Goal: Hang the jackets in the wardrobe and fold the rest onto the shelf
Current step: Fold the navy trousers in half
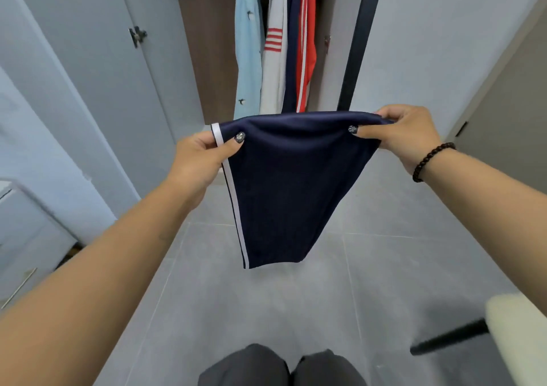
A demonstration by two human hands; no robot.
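A navy garment (pixel 281 187) with a white side stripe hangs folded in front of me above the floor. My left hand (pixel 204 158) pinches its top left corner at the white stripe. The top right corner is pinched by my right hand (pixel 405 131), which wears a dark bead bracelet. Behind the garment the wardrobe (pixel 213 60) stands open. Several clothes hang inside it: a light blue shirt (pixel 248 45), a white jacket with red stripes (pixel 275 54), a navy piece and a red one (pixel 307 39).
The pale blue wardrobe door (pixel 97 69) stands open at left, with a drawer unit (pixel 26 243) below it. A black post (pixel 361 39) rises right of the opening. A cream seat with a black leg (pixel 450 338) sits at lower right. Grey tiled floor (pixel 236 303) lies underfoot.
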